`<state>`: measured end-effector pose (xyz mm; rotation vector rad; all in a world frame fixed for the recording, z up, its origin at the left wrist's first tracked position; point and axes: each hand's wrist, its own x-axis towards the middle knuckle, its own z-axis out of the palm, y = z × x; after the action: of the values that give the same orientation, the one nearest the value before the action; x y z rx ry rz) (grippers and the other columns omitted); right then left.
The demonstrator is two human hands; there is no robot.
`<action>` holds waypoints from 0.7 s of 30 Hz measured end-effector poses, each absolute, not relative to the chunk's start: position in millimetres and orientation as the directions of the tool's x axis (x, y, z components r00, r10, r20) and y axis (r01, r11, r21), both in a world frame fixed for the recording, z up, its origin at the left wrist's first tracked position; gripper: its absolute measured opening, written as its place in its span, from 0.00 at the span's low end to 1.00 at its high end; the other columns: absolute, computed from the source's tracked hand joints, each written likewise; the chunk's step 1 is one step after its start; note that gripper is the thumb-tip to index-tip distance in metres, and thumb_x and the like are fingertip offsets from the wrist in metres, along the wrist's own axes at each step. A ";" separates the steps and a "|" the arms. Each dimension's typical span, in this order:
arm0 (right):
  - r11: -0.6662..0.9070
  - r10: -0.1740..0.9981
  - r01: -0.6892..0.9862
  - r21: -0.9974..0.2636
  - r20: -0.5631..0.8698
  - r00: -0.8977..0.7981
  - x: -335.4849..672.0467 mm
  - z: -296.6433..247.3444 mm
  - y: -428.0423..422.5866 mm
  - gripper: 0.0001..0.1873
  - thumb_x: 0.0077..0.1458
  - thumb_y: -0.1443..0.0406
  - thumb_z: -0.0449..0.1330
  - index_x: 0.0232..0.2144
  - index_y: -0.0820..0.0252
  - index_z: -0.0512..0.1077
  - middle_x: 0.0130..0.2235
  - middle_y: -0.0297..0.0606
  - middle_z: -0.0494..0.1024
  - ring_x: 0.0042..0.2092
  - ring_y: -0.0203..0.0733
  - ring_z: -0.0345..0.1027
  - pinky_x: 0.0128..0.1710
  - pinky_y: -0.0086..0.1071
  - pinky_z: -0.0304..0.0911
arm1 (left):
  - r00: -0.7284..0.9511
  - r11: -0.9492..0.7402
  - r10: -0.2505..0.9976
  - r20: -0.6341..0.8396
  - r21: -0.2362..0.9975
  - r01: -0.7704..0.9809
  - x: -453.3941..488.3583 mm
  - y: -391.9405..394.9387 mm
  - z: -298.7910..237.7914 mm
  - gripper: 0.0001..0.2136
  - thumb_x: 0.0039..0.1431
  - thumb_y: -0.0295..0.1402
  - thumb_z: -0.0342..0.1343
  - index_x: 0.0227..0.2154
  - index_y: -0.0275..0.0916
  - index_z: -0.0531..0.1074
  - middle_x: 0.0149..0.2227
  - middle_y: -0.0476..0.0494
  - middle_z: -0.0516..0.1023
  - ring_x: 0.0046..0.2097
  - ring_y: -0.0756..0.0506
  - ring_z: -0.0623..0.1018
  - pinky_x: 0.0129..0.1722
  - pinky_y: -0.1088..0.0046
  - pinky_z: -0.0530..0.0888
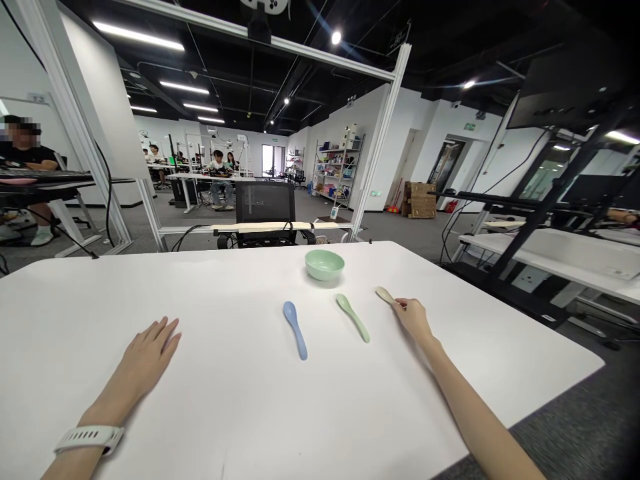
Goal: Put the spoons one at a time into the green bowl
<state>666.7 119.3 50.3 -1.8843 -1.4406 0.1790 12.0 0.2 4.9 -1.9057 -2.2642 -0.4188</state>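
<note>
Right hand: fingers closed in a narrow pinch around the handle end of a beige spoon (386, 295), at the right of the group of spoons; the hand (413, 319) hides most of the handle.
Left hand: open and flat, fingers spread, palm down on the white table (235, 427), holding nothing; it (150, 353) lies well apart from everything else on the tabletop.
Left wrist: a white wristband (89, 439) wraps around it.
Beige spoon: its bowl points up and left, toward the green bowl (325, 265), and its tip is near but apart from that bowl.
Nearest to the right hand: a green spoon (353, 318) lying flat, bowl end away from the person, just left of the beige spoon.
Next along: a blue spoon (295, 330) lying flat, angled much like the green spoon, between the green spoon and the left hand.
Green bowl: upright on the tabletop, beyond the blue and green spoons, near the far edge.
Just past the table: a black office chair (265, 203) and a metal frame (380, 140).
Left background: a co-worker (23, 150) sits at a desk.
Far background: more people sit at desks, and a shelf (337, 167) holds boxes.
Right background: a white desk (550, 260) stands beside the table, on gray carpet (575, 413).
</note>
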 end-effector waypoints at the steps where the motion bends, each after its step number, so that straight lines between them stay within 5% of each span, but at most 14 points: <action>1: -0.091 0.882 0.773 -0.628 0.310 0.355 666.7 50.8 119.0 0.14 0.60 0.57 0.58 0.28 0.57 0.77 0.36 0.46 0.84 0.42 0.55 0.75 0.48 0.43 0.70 | -0.183 0.157 0.941 0.284 0.111 0.981 12.2 0.0 5.1 0.36 0.66 0.49 0.35 0.67 0.32 0.69 0.71 0.33 0.69 0.72 0.33 0.67 0.70 0.50 0.65; 21: -0.043 0.879 0.769 -0.637 0.342 0.333 670.2 49.0 122.5 0.27 0.58 0.45 0.56 0.24 0.60 0.78 0.25 0.42 0.78 0.33 0.51 0.69 0.37 0.41 0.66 | -0.179 0.152 0.943 0.282 0.115 0.982 13.5 -0.8 7.1 0.36 0.66 0.48 0.35 0.67 0.30 0.68 0.71 0.30 0.69 0.72 0.31 0.67 0.70 0.47 0.65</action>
<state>670.2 122.5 49.0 -1.8293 -1.4589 0.1797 13.5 -0.8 7.1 -1.9142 -2.2709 -0.4103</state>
